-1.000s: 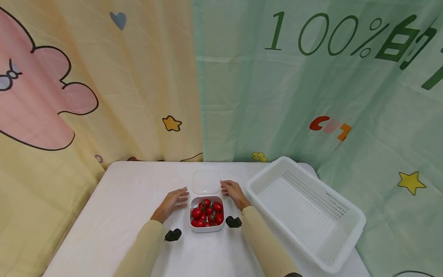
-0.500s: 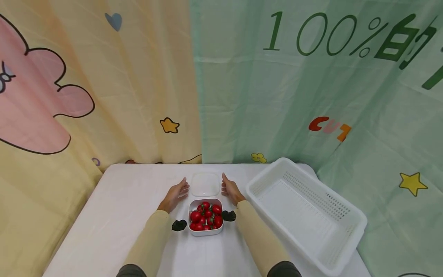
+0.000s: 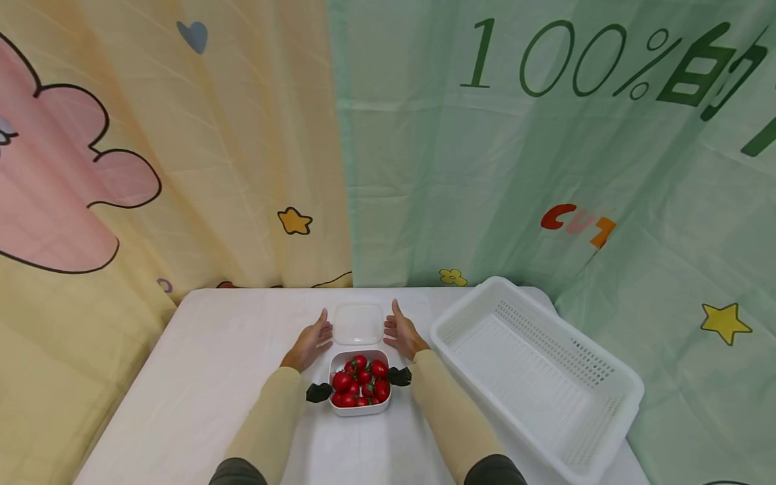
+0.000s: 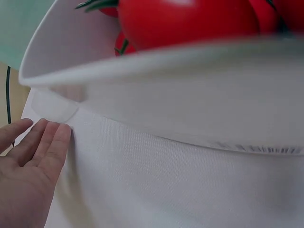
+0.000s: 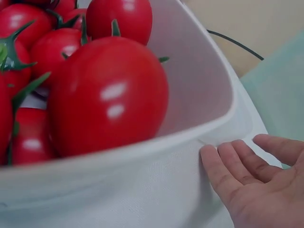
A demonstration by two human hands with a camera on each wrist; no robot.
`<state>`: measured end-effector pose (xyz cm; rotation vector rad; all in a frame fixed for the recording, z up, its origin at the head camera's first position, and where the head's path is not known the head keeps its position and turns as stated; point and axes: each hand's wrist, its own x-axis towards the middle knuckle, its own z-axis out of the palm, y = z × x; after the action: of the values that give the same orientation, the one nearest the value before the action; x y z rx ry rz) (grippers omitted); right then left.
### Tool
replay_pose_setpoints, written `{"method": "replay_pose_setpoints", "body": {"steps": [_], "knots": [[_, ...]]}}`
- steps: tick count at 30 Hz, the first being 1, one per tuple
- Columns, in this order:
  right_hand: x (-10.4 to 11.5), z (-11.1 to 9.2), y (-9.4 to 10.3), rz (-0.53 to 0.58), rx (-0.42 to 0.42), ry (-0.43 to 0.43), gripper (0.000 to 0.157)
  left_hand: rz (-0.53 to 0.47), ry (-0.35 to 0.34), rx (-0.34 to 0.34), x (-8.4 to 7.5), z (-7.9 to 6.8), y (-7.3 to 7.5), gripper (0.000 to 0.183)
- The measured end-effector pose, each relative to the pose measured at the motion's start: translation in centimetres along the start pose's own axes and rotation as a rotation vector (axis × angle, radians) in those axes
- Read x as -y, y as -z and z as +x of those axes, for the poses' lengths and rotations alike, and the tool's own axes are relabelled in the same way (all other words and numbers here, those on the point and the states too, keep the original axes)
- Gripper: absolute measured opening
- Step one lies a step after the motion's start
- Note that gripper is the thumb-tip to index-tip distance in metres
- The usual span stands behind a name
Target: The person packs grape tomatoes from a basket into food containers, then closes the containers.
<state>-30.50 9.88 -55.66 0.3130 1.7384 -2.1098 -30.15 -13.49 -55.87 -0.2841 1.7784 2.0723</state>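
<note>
A white box (image 3: 362, 411) full of red cherry tomatoes (image 3: 362, 378) with green stems sits on the white-covered table. Just behind it lies a flat, translucent lid (image 3: 358, 325). My left hand (image 3: 310, 342) is at the lid's left edge, its fingers extended and thumb raised. On the opposite edge my right hand (image 3: 404, 335) faces it in the same way. Both wrist views show the fingertips close to the lid, near the box's rim (image 5: 209, 124); I cannot tell whether they touch it. Neither hand holds anything.
A large white plastic basket (image 3: 612, 377) with slotted walls stands at an angle on the right side of the table. Printed curtains (image 3: 418, 168) hang behind the table and along its sides. A black wrist-worn piece (image 3: 319, 393) is close to the box's left side.
Both hands have moved forward from beside the box to either side of the lid, and then inward, closer to it. Their thumbs have risen. The view has shifted slightly.
</note>
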Motion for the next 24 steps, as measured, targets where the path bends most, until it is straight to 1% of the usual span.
{"method": "replay_pose_setpoints", "body": {"steps": [4, 7, 14, 21, 24], "knots": [[-0.08, 0.04, 0.11, 0.007, 0.006, -0.008, 0.095, -0.005, 0.006, 0.007, 0.01, -0.1, 0.08, 0.083], [-0.16, 0.09, 0.05, 0.007, 0.002, -0.011, 0.093, 0.002, 0.017, 0.009, -0.03, -0.25, 0.16, 0.081], [-0.32, 0.18, 0.1, -0.023, -0.026, -0.038, 0.082, 0.032, 0.066, 0.006, -0.16, -0.25, 0.23, 0.088], [-0.14, 0.21, 0.26, -0.069, -0.041, -0.057, 0.072, 0.055, 0.1, -0.006, -0.43, -0.17, -0.01, 0.083], [0.01, 0.03, 0.05, -0.096, -0.043, -0.058, 0.071, 0.066, 0.112, -0.02, -0.53, -0.26, -0.13, 0.081]]}}
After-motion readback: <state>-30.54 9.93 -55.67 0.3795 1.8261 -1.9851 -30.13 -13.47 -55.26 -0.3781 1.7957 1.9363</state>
